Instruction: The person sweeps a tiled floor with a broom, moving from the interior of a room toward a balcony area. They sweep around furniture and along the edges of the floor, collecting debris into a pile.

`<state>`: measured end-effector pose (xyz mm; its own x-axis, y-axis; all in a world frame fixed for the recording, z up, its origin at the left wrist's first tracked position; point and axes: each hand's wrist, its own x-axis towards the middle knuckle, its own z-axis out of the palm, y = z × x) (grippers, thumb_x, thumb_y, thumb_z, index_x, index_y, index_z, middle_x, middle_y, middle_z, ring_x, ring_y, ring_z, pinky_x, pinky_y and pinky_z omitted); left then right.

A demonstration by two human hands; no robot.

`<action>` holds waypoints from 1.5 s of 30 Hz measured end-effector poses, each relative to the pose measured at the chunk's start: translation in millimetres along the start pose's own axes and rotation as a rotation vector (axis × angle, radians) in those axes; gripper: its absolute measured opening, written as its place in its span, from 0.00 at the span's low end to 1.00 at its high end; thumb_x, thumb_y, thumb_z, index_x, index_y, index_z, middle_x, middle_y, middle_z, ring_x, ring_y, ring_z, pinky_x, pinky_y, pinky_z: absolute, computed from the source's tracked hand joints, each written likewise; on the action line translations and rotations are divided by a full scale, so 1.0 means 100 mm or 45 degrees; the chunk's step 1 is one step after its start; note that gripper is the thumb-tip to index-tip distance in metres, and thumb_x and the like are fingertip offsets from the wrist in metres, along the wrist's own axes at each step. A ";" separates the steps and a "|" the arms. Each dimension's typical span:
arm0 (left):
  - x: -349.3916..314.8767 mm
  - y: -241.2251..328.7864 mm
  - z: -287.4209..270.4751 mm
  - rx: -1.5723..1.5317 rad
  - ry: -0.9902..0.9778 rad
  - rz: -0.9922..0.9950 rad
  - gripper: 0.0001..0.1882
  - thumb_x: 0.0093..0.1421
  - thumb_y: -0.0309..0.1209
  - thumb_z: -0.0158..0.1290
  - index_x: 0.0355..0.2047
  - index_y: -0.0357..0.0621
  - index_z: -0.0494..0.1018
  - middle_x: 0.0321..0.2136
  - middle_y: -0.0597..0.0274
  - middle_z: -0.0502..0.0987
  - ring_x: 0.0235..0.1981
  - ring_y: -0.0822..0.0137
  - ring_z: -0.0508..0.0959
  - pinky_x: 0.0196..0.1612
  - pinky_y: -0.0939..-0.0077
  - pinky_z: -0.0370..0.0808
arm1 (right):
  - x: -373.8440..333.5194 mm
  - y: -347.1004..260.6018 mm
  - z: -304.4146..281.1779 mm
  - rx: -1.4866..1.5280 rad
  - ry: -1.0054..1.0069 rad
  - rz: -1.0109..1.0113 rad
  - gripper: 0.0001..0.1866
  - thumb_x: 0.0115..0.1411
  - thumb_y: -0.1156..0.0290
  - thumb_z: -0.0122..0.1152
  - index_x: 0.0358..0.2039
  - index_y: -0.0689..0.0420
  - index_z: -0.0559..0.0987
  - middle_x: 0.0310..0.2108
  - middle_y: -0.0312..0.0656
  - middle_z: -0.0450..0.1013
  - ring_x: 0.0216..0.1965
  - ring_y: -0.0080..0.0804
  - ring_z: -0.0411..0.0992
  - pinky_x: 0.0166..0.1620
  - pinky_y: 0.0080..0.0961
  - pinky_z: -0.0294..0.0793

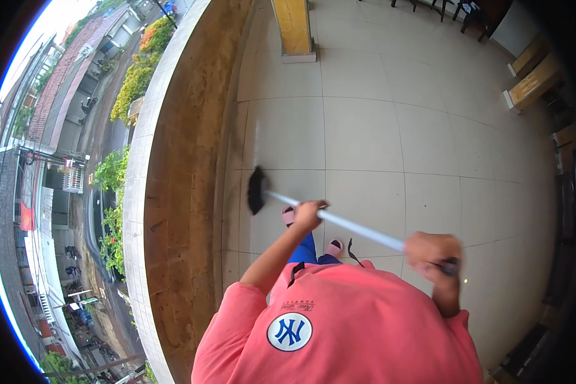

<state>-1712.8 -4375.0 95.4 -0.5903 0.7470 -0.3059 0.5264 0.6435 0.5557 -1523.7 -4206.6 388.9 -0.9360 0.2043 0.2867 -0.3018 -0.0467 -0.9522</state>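
Broom (358, 228) in use: left hand (309, 216) closed round lower handle (339, 220), right hand (432, 253) gripping upper end, dark head (256, 191) near left wall (189, 192). Sweeping appears under way; swept and unswept floor (365, 137) cannot be distinguished.

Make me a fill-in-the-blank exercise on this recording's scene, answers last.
Of the left hand and right hand on the long pale-blue broom handle, the ____ is nearer the black bristled head.
The pale floor around the pink slippers is made of square ____.
In the picture, the square yellow pillar stands to the ____ of the brown wall.
Missing words: left; tiles; right.
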 end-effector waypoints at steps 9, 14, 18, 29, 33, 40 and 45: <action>0.95 1.32 -0.46 -0.429 0.044 0.575 0.08 0.54 0.36 0.49 0.33 0.51 0.72 0.21 0.62 0.75 0.30 0.61 0.75 0.43 0.67 0.60 | 0.88 -0.85 0.33 -0.544 -0.467 -0.506 0.09 0.38 0.75 0.60 0.09 0.55 0.69 0.10 0.35 0.64 0.11 0.27 0.63 0.19 0.22 0.66; 0.58 1.24 -1.34 -0.251 -0.023 0.668 0.08 0.51 0.37 0.51 0.32 0.51 0.73 0.15 0.59 0.72 0.23 0.59 0.73 0.42 0.69 0.63 | 0.86 -1.28 -0.30 0.068 -0.664 -0.648 0.13 0.44 0.65 0.64 0.11 0.49 0.69 0.11 0.30 0.66 0.12 0.20 0.66 0.22 0.17 0.66; 0.53 0.25 -1.58 -0.133 -0.021 0.433 0.10 0.44 0.33 0.53 0.30 0.54 0.74 0.17 0.61 0.74 0.25 0.60 0.75 0.41 0.69 0.65 | 1.13 -0.59 -0.37 0.084 -0.396 -0.479 0.08 0.44 0.73 0.55 0.11 0.55 0.69 0.10 0.34 0.64 0.10 0.24 0.61 0.13 0.21 0.59; 1.39 -0.36 -1.31 -0.214 -0.170 0.438 0.10 0.46 0.32 0.50 0.32 0.56 0.73 0.25 0.63 0.76 0.32 0.60 0.75 0.40 0.62 0.65 | 2.33 -0.07 0.55 -0.156 -0.396 -0.173 0.10 0.42 0.73 0.57 0.09 0.57 0.68 0.10 0.35 0.63 0.10 0.27 0.62 0.19 0.24 0.64; 1.68 0.19 -1.38 -0.445 -0.109 0.605 0.08 0.46 0.30 0.51 0.29 0.54 0.72 0.22 0.64 0.75 0.32 0.62 0.75 0.41 0.65 0.61 | 2.54 -0.31 0.87 -0.421 -0.662 -0.255 0.12 0.45 0.72 0.59 0.09 0.56 0.69 0.10 0.35 0.63 0.10 0.26 0.62 0.19 0.24 0.66; 1.24 0.33 -2.28 -0.171 -0.175 0.742 0.10 0.53 0.40 0.50 0.33 0.52 0.73 0.17 0.61 0.73 0.26 0.61 0.75 0.45 0.69 0.62 | 2.36 -0.80 0.40 0.063 -0.898 -0.750 0.17 0.54 0.67 0.54 0.09 0.49 0.69 0.10 0.31 0.62 0.14 0.23 0.66 0.25 0.16 0.68; 1.33 -0.83 -2.33 0.022 -0.197 0.387 0.12 0.44 0.30 0.51 0.32 0.58 0.75 0.22 0.63 0.77 0.28 0.60 0.77 0.45 0.67 0.65 | 2.29 0.16 0.36 0.094 -0.259 -0.437 0.12 0.47 0.74 0.54 0.10 0.54 0.65 0.11 0.34 0.62 0.12 0.25 0.61 0.17 0.22 0.61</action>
<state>-1977.6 -4368.2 188.2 -0.3057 0.9206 -0.2429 0.6751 0.3895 0.6265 -1749.6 -4195.2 443.3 -0.7931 0.0227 0.6087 -0.6083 -0.0810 -0.7896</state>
